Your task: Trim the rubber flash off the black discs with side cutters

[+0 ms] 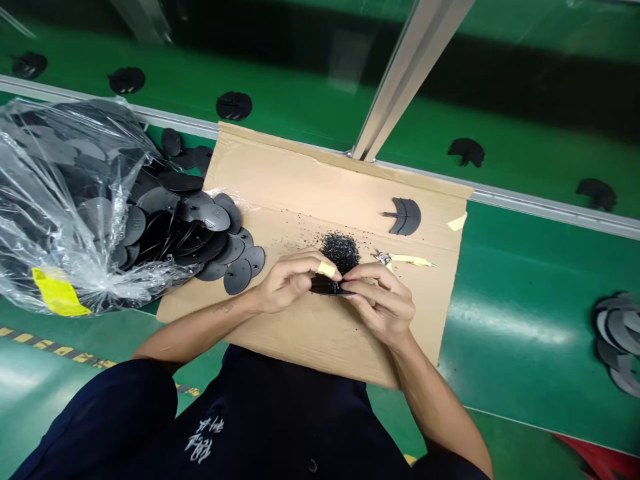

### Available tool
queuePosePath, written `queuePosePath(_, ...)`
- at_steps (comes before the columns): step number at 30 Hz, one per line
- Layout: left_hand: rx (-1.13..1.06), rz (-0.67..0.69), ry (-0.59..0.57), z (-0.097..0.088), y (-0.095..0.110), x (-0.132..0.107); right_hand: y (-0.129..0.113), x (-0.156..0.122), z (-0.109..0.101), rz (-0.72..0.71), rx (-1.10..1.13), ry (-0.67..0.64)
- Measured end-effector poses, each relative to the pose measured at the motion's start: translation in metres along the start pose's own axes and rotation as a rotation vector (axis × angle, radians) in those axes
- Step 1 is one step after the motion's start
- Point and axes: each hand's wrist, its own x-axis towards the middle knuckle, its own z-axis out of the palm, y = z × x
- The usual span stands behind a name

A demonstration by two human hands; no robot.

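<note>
Both hands meet over the cardboard sheet, holding one black plastic disc between them. My left hand, with yellow tape round a finger, pinches the disc's left side. My right hand grips its right edge, fingertips near a small stem on the upper face. Just beyond the fingers lies a heap of tiny black plastic bits, with more scattered around it. Yellow-handled nippers rest on the cardboard to the right of the heap. Farther back sits a curved black plastic piece with a thin stem.
A clear plastic bag spills many black discs at the left. Cardboard covers the green table. A metal post rises behind it, against a glass panel. Grey curved pieces are stacked far right.
</note>
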Motion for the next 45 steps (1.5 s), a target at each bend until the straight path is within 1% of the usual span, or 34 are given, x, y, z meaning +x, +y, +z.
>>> queuePosePath(3,-0.093,-0.088,-0.059,-0.003,-0.002,0.002,-0.001,0.001,-0.001,0.036,0.026,-0.025)
queuePosePath(8,-0.176,-0.125,-0.145,-0.005,-0.005,0.003,-0.001,0.004,0.000,0.105,0.169,-0.091)
queuePosePath(12,-0.194,-0.156,-0.236,-0.008,-0.003,0.004,0.002,0.006,0.000,0.116,0.264,-0.142)
queuePosePath(14,-0.187,-0.173,-0.256,-0.008,-0.002,0.004,0.004,0.006,0.000,0.111,0.267,-0.149)
queuePosePath(17,-0.200,-0.192,-0.212,-0.007,-0.002,0.002,0.002,0.003,0.001,0.105,0.199,-0.101)
queuePosePath(21,-0.250,-0.201,-0.118,0.001,-0.005,-0.005,-0.002,-0.002,0.006,0.147,0.045,0.042)
queuePosePath(22,-0.238,-0.210,-0.100,0.003,-0.005,-0.007,-0.003,-0.002,0.006,0.163,0.015,0.056)
queuePosePath(24,-0.158,-0.242,-0.059,0.007,-0.006,-0.009,-0.003,-0.001,0.002,0.185,-0.032,0.016)
queuePosePath(26,-0.037,-0.246,-0.009,0.009,-0.007,-0.010,-0.001,0.000,-0.009,0.184,-0.113,-0.093)
queuePosePath(27,0.015,-0.225,0.010,0.010,-0.008,-0.010,0.001,-0.001,-0.017,0.179,-0.187,-0.146)
queuePosePath(29,0.083,-0.156,0.030,0.010,-0.009,-0.009,0.005,-0.004,-0.036,0.186,-0.403,-0.211)
queuePosePath(32,0.112,-0.102,0.048,0.010,-0.011,-0.009,0.014,-0.016,-0.063,0.256,-0.733,-0.236)
queuePosePath(34,0.111,-0.118,0.061,0.011,-0.013,-0.009,0.020,-0.024,-0.075,0.300,-0.824,-0.242)
queuePosePath(36,0.103,-0.155,0.083,0.012,-0.014,-0.010,0.023,-0.028,-0.079,0.302,-0.829,-0.241)
queuePosePath(38,0.085,-0.188,0.119,0.013,-0.015,-0.010,0.023,-0.027,-0.077,0.277,-0.778,-0.221)
queuePosePath(41,0.062,-0.197,0.167,0.014,-0.015,-0.010,0.014,-0.017,-0.067,0.227,-0.657,-0.198)
queuePosePath(45,0.056,-0.197,0.192,0.013,-0.015,-0.008,0.000,0.001,-0.049,0.148,-0.390,-0.220)
